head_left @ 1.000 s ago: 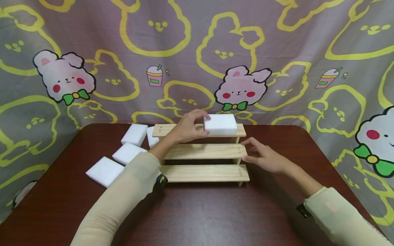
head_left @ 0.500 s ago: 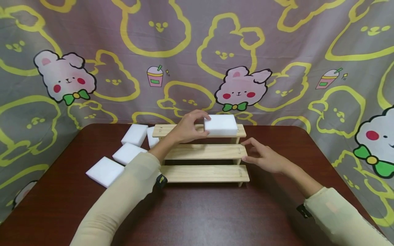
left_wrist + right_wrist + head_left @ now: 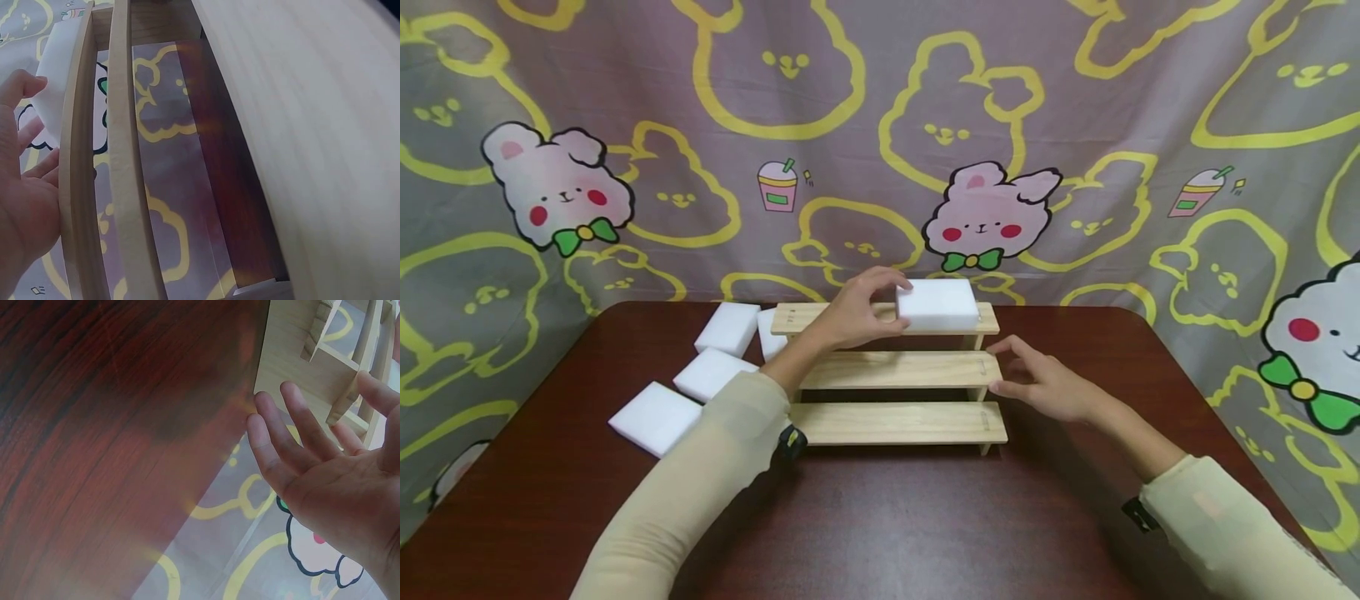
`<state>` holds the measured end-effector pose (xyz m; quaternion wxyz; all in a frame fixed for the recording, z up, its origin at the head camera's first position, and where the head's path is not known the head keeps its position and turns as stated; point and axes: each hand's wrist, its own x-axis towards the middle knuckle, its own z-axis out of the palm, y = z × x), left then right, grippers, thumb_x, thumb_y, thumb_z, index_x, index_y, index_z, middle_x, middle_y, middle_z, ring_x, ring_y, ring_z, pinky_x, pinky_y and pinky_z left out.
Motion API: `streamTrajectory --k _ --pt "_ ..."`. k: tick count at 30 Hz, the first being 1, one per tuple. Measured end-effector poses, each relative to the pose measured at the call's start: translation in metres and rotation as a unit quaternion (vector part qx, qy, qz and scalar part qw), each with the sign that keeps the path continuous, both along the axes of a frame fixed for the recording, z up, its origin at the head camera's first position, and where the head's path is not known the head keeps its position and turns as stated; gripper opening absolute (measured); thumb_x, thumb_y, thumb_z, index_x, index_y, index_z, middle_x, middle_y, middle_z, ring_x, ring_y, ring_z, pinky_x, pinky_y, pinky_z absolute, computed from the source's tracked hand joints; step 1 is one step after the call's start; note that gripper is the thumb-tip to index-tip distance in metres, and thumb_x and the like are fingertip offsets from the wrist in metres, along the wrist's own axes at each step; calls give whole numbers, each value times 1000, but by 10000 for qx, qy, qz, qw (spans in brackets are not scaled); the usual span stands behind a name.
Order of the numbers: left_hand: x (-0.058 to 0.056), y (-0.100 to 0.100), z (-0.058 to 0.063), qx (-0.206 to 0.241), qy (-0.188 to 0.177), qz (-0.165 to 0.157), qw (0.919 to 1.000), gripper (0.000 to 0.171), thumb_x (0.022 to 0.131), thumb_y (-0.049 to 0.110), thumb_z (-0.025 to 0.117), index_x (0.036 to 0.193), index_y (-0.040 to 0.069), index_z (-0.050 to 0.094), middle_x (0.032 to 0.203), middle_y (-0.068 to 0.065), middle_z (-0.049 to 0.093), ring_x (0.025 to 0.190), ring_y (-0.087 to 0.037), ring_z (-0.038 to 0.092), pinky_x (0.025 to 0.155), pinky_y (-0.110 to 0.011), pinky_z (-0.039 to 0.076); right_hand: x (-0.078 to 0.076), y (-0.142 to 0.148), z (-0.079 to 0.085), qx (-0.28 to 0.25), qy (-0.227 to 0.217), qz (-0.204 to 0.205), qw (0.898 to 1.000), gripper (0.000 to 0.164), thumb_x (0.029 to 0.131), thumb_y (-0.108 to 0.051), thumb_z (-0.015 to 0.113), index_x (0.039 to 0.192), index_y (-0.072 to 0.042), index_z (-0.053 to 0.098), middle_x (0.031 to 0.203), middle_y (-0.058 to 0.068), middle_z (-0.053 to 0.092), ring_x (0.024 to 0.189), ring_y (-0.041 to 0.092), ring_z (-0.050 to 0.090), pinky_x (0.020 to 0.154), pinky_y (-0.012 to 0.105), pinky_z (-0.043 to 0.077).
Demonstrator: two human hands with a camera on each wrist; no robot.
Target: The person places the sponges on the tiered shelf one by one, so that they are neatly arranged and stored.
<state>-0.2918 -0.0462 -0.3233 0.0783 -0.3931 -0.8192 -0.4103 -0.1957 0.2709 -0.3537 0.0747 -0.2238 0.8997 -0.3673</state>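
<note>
A three-tier wooden stand (image 3: 898, 422) rises in steps on the dark red table. On its top shelf (image 3: 792, 318), right of the middle, sits a white foam block (image 3: 938, 302). My left hand (image 3: 857, 312) holds this block's left end between thumb and fingers. In the left wrist view the fingertips touch the block (image 3: 56, 72), beyond the wooden shelf edge (image 3: 81, 181). My right hand (image 3: 1051, 385) is at the right end of the middle shelf (image 3: 910, 369), thumb and fingers parted. The right wrist view shows the right palm (image 3: 350, 494) with fingers spread beside the stand (image 3: 294, 356).
Several more white foam blocks (image 3: 657, 418) lie on the table left of the stand, one partly hidden behind the left forearm and shelf. A patterned curtain (image 3: 850, 125) hangs right behind the table's back edge. Bare table top (image 3: 910, 517) shows in front.
</note>
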Motion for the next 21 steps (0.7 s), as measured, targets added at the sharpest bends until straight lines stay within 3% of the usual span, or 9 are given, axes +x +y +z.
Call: streamTrajectory --k 7,14,21 --pt "4 -10 1 187 -187 105 9996 48 82 11 82 127 0 67 140 -19 60 133 -32 53 116 -44 39 0 -1 1 66 33 -26 10000 45 100 -22 70 136 -9 46 128 18 65 117 35 65 87 47 56" --pt "10 -21 2 544 -569 4 9969 49 85 3 80 130 -6 63 139 -20 58 131 -36 56 113 -46 43 1 -1 1 106 -20 -57 9999 46 100 -23 70 136 -8 46 130 20 63 118 37 64 87 49 56" --pt "18 -38 4 632 -568 59 9964 47 86 2 78 130 -6 63 136 -20 60 130 -35 57 112 -47 44 2 -2 1 87 -32 -74 9999 46 100 -24 70 136 -9 46 130 19 63 119 37 64 87 49 56"
